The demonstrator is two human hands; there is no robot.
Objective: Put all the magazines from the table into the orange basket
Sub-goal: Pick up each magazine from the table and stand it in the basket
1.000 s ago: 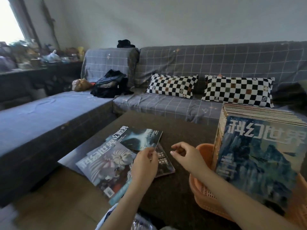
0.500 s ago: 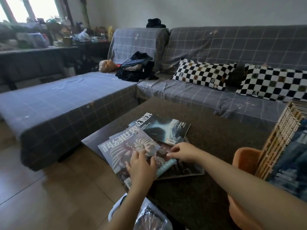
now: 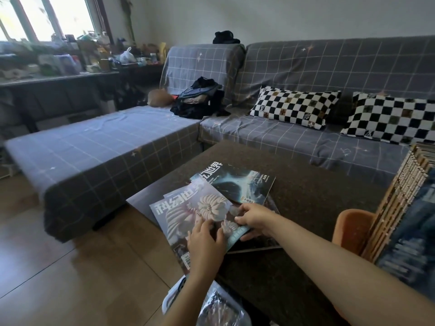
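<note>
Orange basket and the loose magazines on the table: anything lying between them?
Nothing on the table there. In the head view, bare dark tabletop separates the magazines from the orange basket; only the right forearm crosses above it.

Single head-worn view, angled forward and down, close over table (image 3: 306, 208)
</note>
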